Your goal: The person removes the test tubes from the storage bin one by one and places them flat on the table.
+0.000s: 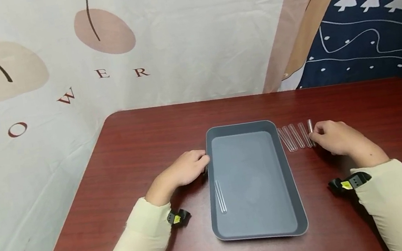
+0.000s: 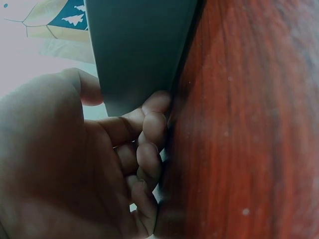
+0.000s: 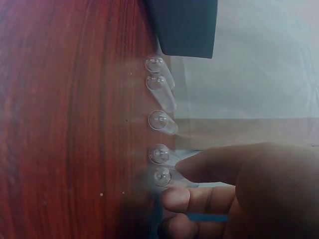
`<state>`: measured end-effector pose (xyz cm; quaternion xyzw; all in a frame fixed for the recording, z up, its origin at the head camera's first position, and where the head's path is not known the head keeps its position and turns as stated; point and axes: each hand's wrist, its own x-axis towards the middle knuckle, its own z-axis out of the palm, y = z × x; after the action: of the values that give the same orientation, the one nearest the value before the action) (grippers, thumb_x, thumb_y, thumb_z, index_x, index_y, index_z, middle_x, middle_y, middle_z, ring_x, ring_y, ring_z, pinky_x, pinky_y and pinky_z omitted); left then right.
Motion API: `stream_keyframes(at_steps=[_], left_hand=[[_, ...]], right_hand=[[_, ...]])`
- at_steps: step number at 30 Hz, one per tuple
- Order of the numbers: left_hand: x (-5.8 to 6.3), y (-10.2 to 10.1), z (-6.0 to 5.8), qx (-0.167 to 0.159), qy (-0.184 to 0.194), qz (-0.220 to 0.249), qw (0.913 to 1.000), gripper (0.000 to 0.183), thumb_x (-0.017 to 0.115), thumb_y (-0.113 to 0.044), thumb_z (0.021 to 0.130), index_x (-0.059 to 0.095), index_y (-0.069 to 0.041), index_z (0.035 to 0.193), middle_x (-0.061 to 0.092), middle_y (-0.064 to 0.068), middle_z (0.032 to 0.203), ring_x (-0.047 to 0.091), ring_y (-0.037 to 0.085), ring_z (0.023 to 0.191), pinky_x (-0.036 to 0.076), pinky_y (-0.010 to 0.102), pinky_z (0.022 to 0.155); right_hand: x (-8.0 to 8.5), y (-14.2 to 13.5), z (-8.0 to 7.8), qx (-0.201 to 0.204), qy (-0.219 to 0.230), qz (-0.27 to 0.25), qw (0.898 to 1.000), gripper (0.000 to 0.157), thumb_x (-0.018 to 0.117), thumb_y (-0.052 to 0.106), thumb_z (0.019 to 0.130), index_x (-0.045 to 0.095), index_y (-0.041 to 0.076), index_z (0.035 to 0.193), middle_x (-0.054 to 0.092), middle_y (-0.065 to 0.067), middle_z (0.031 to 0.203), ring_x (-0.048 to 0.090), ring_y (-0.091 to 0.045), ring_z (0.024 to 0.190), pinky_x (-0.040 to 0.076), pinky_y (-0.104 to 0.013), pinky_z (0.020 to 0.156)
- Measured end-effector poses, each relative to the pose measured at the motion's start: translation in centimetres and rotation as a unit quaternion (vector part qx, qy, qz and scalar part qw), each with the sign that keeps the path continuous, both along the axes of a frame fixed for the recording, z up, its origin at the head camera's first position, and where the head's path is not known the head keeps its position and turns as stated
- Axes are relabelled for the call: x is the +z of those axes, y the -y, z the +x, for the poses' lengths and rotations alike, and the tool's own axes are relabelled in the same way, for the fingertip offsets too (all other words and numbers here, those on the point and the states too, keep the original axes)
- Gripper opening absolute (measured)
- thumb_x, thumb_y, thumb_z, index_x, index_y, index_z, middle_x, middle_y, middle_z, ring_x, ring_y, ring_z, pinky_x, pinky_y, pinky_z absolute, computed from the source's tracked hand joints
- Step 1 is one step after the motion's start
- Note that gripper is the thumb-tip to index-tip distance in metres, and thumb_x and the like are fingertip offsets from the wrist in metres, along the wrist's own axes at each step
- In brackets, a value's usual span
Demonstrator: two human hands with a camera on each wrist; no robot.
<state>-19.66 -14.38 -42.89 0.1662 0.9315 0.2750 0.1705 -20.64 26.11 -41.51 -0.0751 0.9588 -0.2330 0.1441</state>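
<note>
A grey tray [image 1: 259, 231] lies on the table, with one clear glass test tube [image 1: 221, 197] inside along its left side. My left hand [image 1: 184, 169] grips the tray's left wall, thumb at the rim and curled fingers low on the outside, as the left wrist view shows. To the right of the tray, several clear test tubes [image 1: 296, 136] lie in a slanting row, rounded ends towards me. At the right end of that row, my right hand [image 1: 337, 137] pinches the last test tube [image 3: 162, 177] between thumb and forefinger; its rounded end sticks out past the fingertips.
The reddish-brown wooden table [image 1: 140, 139] reaches back to a pale printed cloth [image 1: 203, 34]. A dark blue cloth with white trees [image 1: 375, 38] hangs at the back right. Black straps [image 1: 350, 182] sit on both wrists over light sleeves.
</note>
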Motion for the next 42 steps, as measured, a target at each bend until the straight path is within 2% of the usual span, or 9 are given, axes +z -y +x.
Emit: stream_keyframes(at_steps=[27, 35, 42], left_hand=[[0.1, 0.1, -0.2, 0.004, 0.0, -0.006, 1.0, 0.033, 0.036, -0.028, 0.1, 0.054, -0.015, 0.076, 0.056, 0.002, 0.073, 0.054, 0.018, 0.074, 0.043, 0.032, 0.076], [0.1, 0.1, -0.1, 0.005, 0.0, -0.006, 1.0, 0.033, 0.036, -0.028, 0.1, 0.054, -0.015, 0.075, 0.056, 0.001, 0.072, 0.054, 0.018, 0.073, 0.043, 0.032, 0.075], [0.3, 0.1, 0.0, 0.004, -0.001, -0.006, 1.0, 0.033, 0.036, -0.028, 0.1, 0.053, -0.015, 0.075, 0.055, 0.001, 0.072, 0.053, 0.018, 0.071, 0.042, 0.032, 0.075]], right_hand=[[-0.2, 0.0, -0.5, 0.004, -0.018, 0.016, 1.0, 0.029, 0.052, 0.026, 0.1, 0.055, 0.008, 0.077, 0.049, -0.004, 0.064, 0.048, -0.02, 0.06, 0.038, -0.032, 0.054], [0.4, 0.3, -0.3, 0.0, -0.023, 0.008, 1.0, 0.029, 0.052, 0.026, 0.1, 0.055, 0.006, 0.079, 0.05, -0.005, 0.063, 0.049, -0.02, 0.059, 0.04, -0.032, 0.053], [1.1, 1.0, 0.1, 0.007, -0.043, 0.016, 0.999, 0.029, 0.051, 0.027, 0.1, 0.056, 0.008, 0.08, 0.048, -0.004, 0.063, 0.048, -0.02, 0.062, 0.036, -0.032, 0.054]])
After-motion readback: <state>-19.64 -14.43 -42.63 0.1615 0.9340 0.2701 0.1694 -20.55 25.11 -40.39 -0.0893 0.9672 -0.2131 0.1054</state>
